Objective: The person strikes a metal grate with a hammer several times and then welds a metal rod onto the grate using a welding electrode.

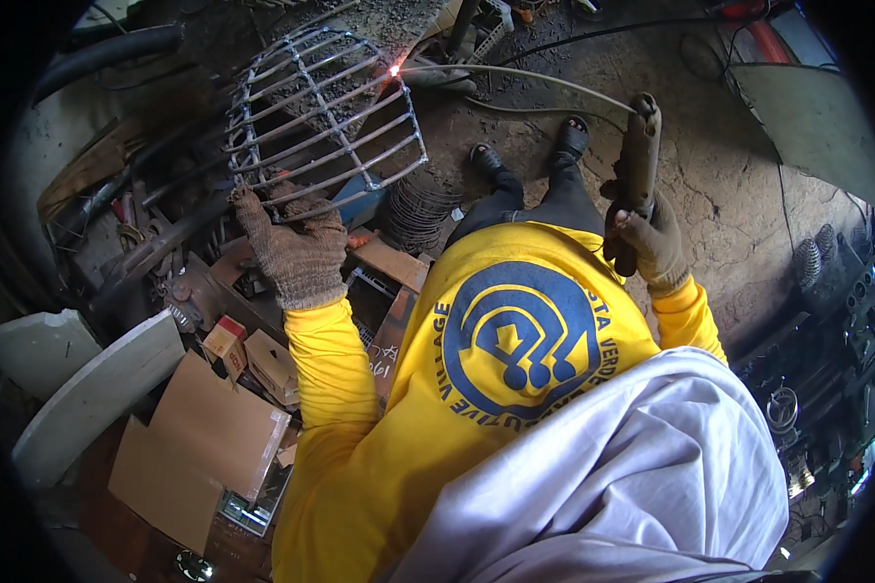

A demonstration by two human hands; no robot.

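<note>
A curved grille of welded metal rods (323, 105) stands at the upper left. My left hand (294, 255), in a brown knit glove, has its fingers closed around the grille's near lower edge. On the right, my gloved right hand (659, 243) is wrapped around a welding electrode holder (642, 155), which points upward. From its top a long thin welding rod (530, 73) reaches left to the grille's upper right corner. A bright orange-red glow (394, 71) shows where the rod's tip meets that corner.
A coil of wire (420, 214) lies between the grille and my feet. Cardboard sheets (209, 428) and curved pale panels (102, 394) are heaped at lower left. A dark cable (593, 41) crosses the floor at the top. Metal coils and parts (809, 260) line the right side.
</note>
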